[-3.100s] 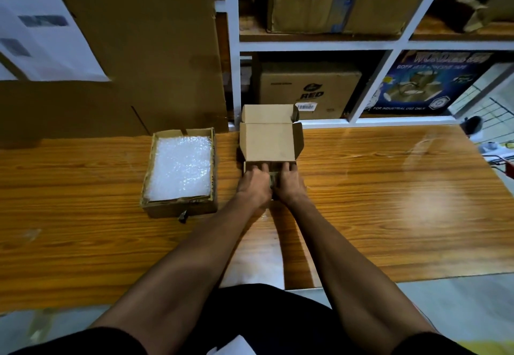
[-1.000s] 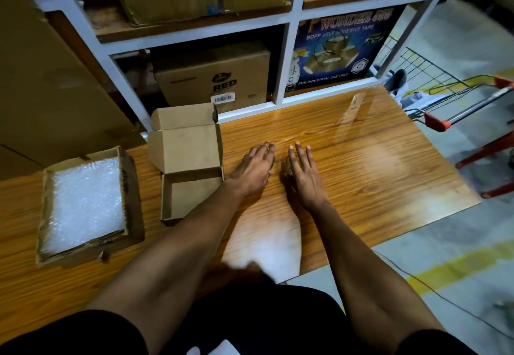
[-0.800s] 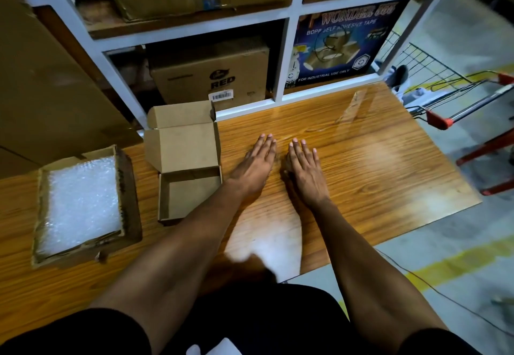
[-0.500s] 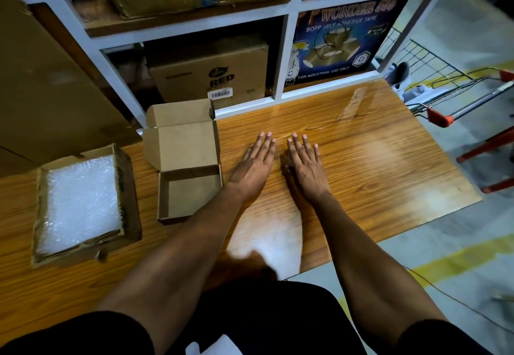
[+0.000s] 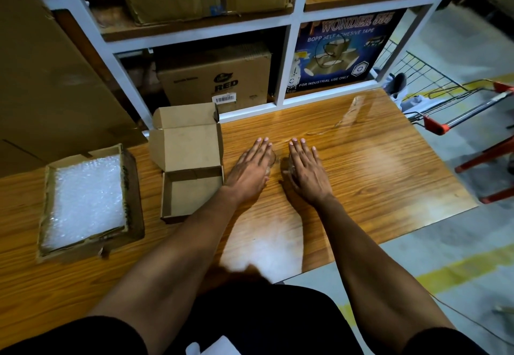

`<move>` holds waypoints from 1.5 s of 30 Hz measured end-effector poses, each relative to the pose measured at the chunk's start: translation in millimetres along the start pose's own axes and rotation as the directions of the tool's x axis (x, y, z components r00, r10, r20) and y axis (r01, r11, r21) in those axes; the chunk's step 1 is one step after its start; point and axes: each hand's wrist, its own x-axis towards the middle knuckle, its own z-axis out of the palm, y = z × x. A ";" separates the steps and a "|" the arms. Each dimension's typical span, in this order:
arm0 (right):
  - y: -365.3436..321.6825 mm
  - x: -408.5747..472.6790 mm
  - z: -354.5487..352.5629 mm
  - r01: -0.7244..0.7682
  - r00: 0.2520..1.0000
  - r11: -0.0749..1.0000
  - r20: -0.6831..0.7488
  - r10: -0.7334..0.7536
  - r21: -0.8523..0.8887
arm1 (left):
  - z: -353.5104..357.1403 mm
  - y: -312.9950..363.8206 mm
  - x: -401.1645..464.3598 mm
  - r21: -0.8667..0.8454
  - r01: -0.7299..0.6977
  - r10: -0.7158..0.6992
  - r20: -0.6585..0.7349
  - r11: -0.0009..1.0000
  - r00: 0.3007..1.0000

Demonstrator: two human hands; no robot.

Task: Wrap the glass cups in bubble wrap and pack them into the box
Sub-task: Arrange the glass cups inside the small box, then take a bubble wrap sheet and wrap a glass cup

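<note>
Both hands are laid flat, palms down and fingers straight, side by side near the middle of the bench (image 5: 375,176). Under the left hand (image 5: 251,166) a glint of clear glass (image 5: 273,157) is seen at the thumb side, and a similar clear shape (image 5: 286,166) is seen at the inner edge of the right hand (image 5: 306,172); whether these are cups lying on the wood, and how they lie, cannot be told, since most of each is covered by the palm. Nothing is gripped by either hand: the fingers are stretched out and merely rested on top.

Just left of the left hand a small box (image 5: 192,196) is stood open, its lid (image 5: 186,146) raised toward the shelf (image 5: 289,56). The inside of the box is shown bare. Farther left, apart from it, a low tray (image 5: 133,187) is filled with bubble wrap (image 5: 86,201).

Behind the bench, a brown carton (image 5: 217,76) marked RED and a blue carton (image 5: 342,51) of adhesive tape are held in the lower bays of the shelf. To the right, beyond the bench edge, a wire trolley (image 5: 434,98) with red handles is parked on the floor.
</note>
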 end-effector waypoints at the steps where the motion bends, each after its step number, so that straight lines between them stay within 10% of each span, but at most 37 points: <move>1: -4.9 1.6 -2.0 -0.002 0.999 1.000 -0.038 0.003 0.017 | -3.2 -2.3 -3.2 0.001 0.000 0.000 -0.015 1.000 1.000; 11: -140.5 33.2 -11.9 0.258 0.957 0.950 -0.179 -0.227 0.174 | -30.4 -68.8 -95.6 -0.072 0.183 -0.197 -0.382 0.980 0.903; 23: -194.6 17.2 23.6 0.153 0.925 0.969 0.316 -0.209 0.194 | -5.2 -108.2 -177.8 -0.018 0.526 -0.526 -0.046 0.850 0.849; 45: -182.2 9.2 30.5 0.040 0.919 0.945 0.360 -0.162 0.325 | 0.9 -94.7 -182.4 -0.166 0.538 -0.539 0.046 0.826 0.841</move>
